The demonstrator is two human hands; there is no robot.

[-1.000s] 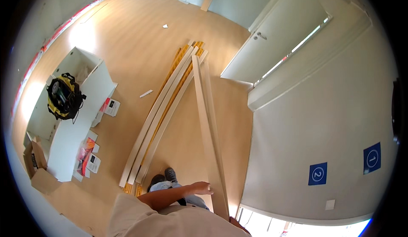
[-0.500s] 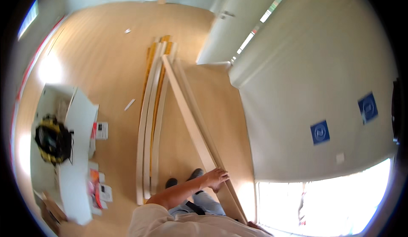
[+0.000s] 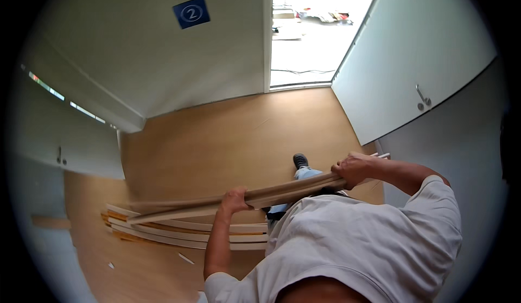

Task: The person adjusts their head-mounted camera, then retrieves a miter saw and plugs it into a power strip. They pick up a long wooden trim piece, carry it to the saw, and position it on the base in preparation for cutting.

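I hold a long tan wooden board [image 3: 285,192], perhaps more than one lying together, across the front of my body. My left hand [image 3: 234,200] grips it by the edge left of my body, fingers closed over it. Toward its right end my right hand [image 3: 354,169] is wrapped round it. The board's far left end reaches down to a stack of long pale boards [image 3: 187,242] with orange-yellow edges, lying on the floor. Whether it touches them I cannot tell.
An open doorway [image 3: 304,58] lets in bright light ahead, its grey door [image 3: 412,58] swung to the right. A second door [image 3: 81,145] is at the left. Small white scraps [image 3: 186,258] lie on the wooden floor [image 3: 217,134]. My dark shoe [image 3: 300,161] is beyond the board.
My body has turned right, so the doorway is now ahead and the stack at my left. The board now lies crosswise before me, and both hands show on it.
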